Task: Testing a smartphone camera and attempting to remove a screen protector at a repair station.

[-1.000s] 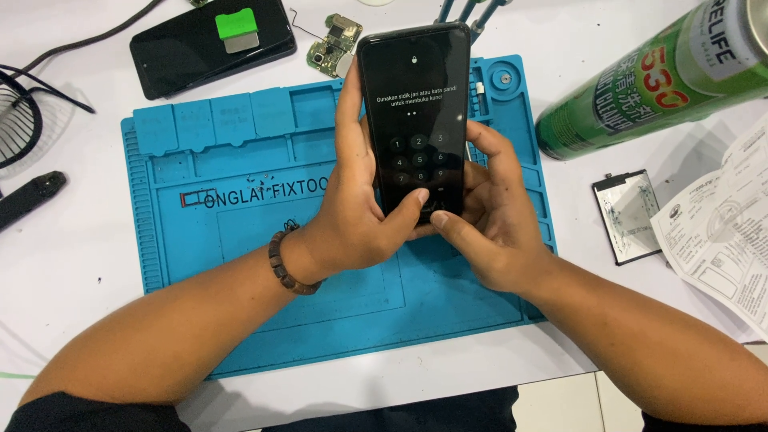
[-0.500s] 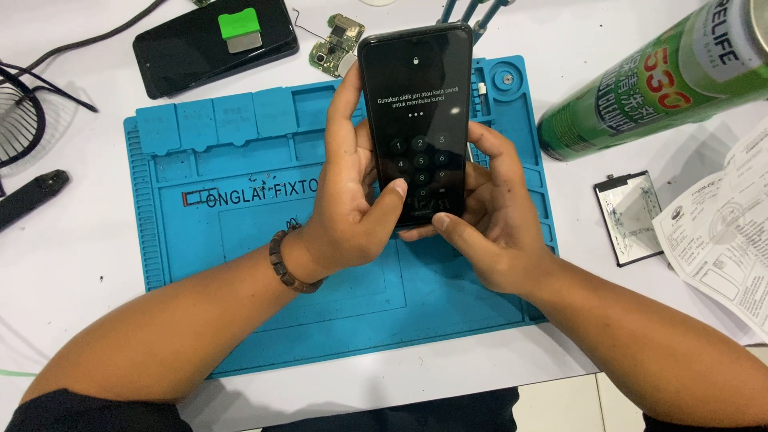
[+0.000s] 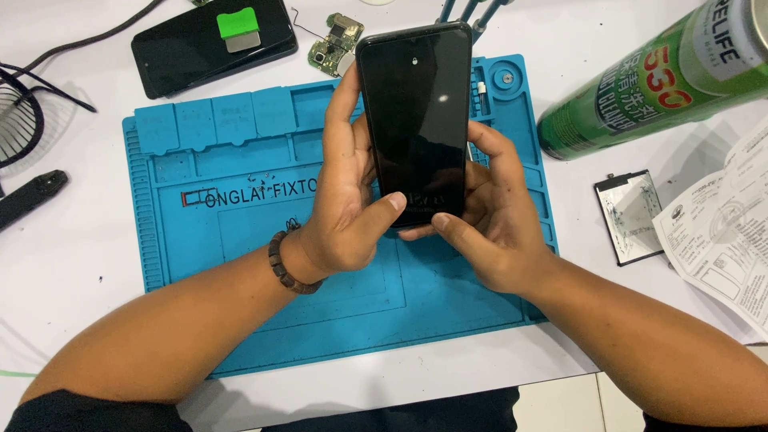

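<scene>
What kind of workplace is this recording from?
Likely a phone repair bench: a blue silicone repair mat, a loose circuit board, a detached battery, and a smartphone held in both hands.

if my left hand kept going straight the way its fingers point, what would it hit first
Probably the small green circuit board lying on the white table just beyond the blue silicone repair mat. The left hand points up-frame alongside the black smartphone; depth is unclear.

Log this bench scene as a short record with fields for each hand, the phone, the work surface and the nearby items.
left hand: grips smartphone's left edge, thumb at lower screen
right hand: supports smartphone's lower right, thumb at bottom edge
smartphone: upright, screen dark
surface: blue repair mat on white table
nearby: green spray can, second phone with green tab, circuit board, flat battery, paper sheet
</scene>
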